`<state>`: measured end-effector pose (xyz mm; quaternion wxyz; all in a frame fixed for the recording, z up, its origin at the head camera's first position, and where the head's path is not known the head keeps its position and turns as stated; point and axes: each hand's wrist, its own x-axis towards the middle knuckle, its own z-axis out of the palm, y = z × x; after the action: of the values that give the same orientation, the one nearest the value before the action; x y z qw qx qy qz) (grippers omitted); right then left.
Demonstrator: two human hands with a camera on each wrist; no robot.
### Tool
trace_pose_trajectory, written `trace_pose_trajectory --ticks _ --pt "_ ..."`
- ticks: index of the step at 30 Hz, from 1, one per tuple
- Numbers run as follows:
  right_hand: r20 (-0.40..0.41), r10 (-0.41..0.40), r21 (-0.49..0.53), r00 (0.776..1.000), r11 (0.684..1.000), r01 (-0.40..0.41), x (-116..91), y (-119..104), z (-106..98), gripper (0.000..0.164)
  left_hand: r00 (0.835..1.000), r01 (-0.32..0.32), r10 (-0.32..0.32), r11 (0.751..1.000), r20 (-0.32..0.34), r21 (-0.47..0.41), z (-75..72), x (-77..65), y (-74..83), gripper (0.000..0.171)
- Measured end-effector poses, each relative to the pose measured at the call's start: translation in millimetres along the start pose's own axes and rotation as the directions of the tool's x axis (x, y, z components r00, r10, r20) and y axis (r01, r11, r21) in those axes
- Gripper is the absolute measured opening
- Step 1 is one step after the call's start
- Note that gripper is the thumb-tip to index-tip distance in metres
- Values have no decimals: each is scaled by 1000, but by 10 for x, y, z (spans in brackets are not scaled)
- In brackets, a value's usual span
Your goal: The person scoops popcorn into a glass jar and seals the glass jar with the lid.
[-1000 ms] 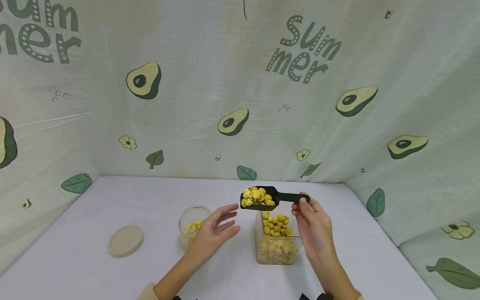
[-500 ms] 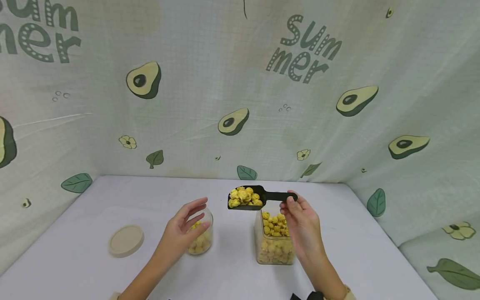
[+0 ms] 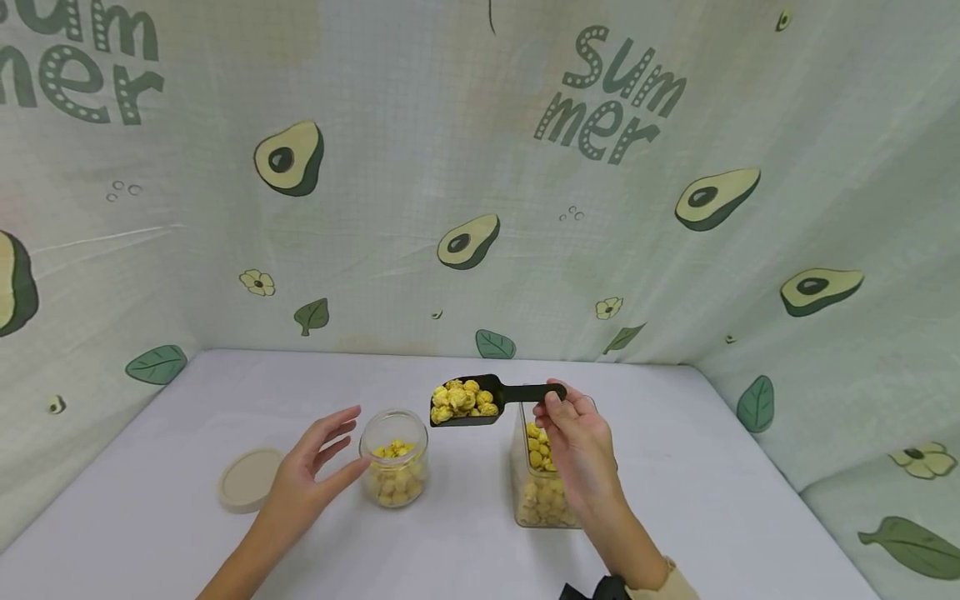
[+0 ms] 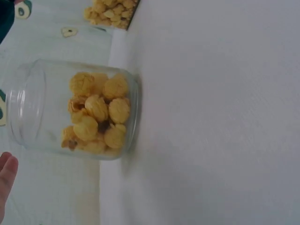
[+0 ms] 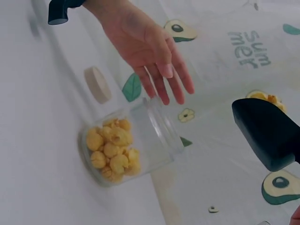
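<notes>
Raised to the right of the glass jar (image 3: 396, 425), the black scoop (image 3: 504, 394) pinched by the right hand (image 3: 576, 437) could spill its heaped popcorn (image 3: 461, 400) if twisted; the left hand (image 3: 307, 468) spreads wide at left.

Creased pale cloth backdrop (image 3: 382, 108) is hanging behind fingers (image 3: 330, 423); printed avocados (image 3: 472, 242) and "summer" lettering (image 3: 600, 129) are showing above them; white tabletop (image 3: 712, 483) is extending beneath them.

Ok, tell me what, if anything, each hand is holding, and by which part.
The right hand pinches the black scoop, loaded with yellow popcorn, near the end of its handle. The left hand holds nothing.
</notes>
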<state>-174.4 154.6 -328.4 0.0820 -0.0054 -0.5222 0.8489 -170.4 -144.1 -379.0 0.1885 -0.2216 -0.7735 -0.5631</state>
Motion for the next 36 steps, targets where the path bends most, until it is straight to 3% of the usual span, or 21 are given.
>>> trace_pose_trajectory --ticks 6,13,21,36 --pt "11 13 2 1000 1000 -14 37 49 73 32 997 73 -75 996 28 49 -64 -58 -89 58" --pt "19 15 -9 1000 1000 -15 65 88 145 34 975 201 -202 979 92 19 -64 -81 -206 59" --pt "30 3 -37 1000 999 -2 100 105 206 30 952 279 -275 960 133 -14 -21 -57 -286 61" --pt "54 -24 -120 998 992 31 157 125 267 28 918 373 -368 928 151 -8 20 -11 -303 60"
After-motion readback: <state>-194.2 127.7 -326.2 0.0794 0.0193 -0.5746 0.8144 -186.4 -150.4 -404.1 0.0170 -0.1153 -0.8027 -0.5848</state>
